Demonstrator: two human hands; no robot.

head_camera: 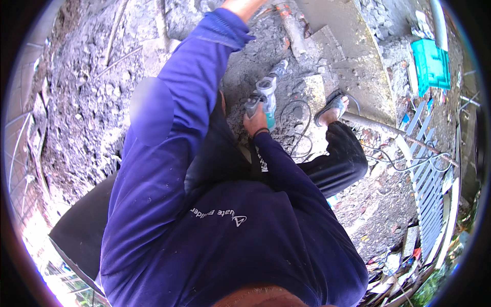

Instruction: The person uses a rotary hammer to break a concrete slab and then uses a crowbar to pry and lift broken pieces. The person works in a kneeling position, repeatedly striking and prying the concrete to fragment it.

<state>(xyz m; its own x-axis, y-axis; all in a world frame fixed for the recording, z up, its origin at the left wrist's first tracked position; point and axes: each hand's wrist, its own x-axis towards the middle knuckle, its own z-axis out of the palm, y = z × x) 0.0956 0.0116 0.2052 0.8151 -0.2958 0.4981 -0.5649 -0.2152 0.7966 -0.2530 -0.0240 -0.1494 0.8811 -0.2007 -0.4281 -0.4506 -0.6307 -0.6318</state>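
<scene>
My right hand [256, 122] grips a dusty grey and teal rotary hammer [265, 86] low over the rubble, in front of my body. Its chuck end [279, 68] points away from me and slightly right. A dark power cord [310, 115] curls over the ground beside the tool. My left arm [184, 88] stretches forward in a blue sleeve, with only bare skin near the wrist [245, 7] showing at the top edge. The left hand itself is out of view.
A sandalled foot [333, 109] rests on broken concrete at right. Ahead lies a dusty cylindrical piece [292, 32] beside a concrete slab [355, 50]. A long pole [395, 132] runs right towards a slatted panel [429, 199]. A teal crate [431, 67] stands farther right.
</scene>
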